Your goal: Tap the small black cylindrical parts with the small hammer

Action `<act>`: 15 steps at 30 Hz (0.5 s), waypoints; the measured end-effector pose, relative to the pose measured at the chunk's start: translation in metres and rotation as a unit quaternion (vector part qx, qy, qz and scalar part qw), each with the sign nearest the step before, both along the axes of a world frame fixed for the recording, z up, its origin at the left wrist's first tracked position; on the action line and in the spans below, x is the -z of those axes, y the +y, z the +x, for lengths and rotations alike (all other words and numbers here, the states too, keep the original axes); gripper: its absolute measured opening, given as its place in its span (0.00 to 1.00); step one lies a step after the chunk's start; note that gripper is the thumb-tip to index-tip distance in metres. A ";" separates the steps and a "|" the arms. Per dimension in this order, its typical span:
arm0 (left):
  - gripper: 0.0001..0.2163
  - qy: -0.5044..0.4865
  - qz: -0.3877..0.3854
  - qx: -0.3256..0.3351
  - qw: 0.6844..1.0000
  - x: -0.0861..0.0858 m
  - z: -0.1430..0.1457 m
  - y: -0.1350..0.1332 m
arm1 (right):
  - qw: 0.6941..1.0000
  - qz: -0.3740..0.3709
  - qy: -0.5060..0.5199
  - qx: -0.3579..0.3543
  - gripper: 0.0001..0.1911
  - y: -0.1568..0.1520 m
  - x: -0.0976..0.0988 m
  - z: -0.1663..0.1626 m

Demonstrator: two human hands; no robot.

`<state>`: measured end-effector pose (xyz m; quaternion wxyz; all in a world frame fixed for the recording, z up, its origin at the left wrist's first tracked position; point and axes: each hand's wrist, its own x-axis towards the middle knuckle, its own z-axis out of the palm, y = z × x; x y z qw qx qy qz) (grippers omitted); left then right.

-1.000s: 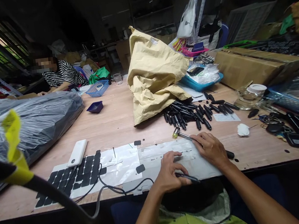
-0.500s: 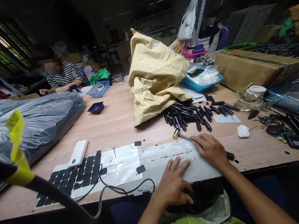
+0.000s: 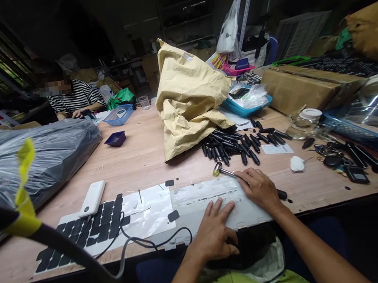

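My left hand [image 3: 216,232] lies with its fingers spread on a worn, greyish-white sheet [image 3: 192,205] along the table's near edge. Beside it, my right hand [image 3: 259,190] is wrapped round a small hammer [image 3: 227,172] resting low over the same sheet. The hammer has a yellowish head, a metal shaft and a black handle whose end sticks out past my palm. Dark marks run in a line across the sheet above my left fingers. Several black pen-like parts [image 3: 224,144] lie heaped just beyond the hammer.
A big crumpled paper bag [image 3: 185,87] stands behind the black parts. To the left are a sheet of black stickers [image 3: 105,220], a white power bank [image 3: 92,198] with cables and a bulky plastic-wrapped bundle [image 3: 35,155]. Keys and tools [image 3: 354,171] lie right. Another person sits far left.
The whole view has shifted slightly, so most things appear further left. Both hands and the hammer keep nearly the same places on the sheet.
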<state>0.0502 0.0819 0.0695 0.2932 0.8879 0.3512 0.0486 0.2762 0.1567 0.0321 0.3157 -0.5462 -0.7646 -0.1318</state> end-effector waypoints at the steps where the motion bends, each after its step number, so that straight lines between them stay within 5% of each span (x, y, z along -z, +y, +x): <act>1: 0.10 -0.003 -0.003 -0.002 1.000 0.000 0.000 0.000 | 1.000 0.000 0.000 0.002 0.14 0.000 0.000 0.000; 7: 0.07 -0.057 -0.044 -0.035 0.997 0.004 0.000 0.000 | 1.000 0.008 -0.008 0.005 0.14 0.000 -0.001 -0.002; 10: 0.07 -0.158 -0.101 -0.118 0.975 -0.001 0.003 -0.006 | 1.000 0.007 -0.009 0.007 0.14 -0.001 -0.003 -0.003; 12: 0.08 -0.277 -0.156 -0.195 0.928 -0.008 0.005 -0.013 | 1.000 0.004 -0.008 0.006 0.14 -0.002 -0.005 -0.003; 15: 0.12 -0.462 -0.245 -0.305 0.796 -0.020 0.013 -0.018 | 1.000 0.001 -0.006 0.003 0.14 -0.004 -0.007 -0.004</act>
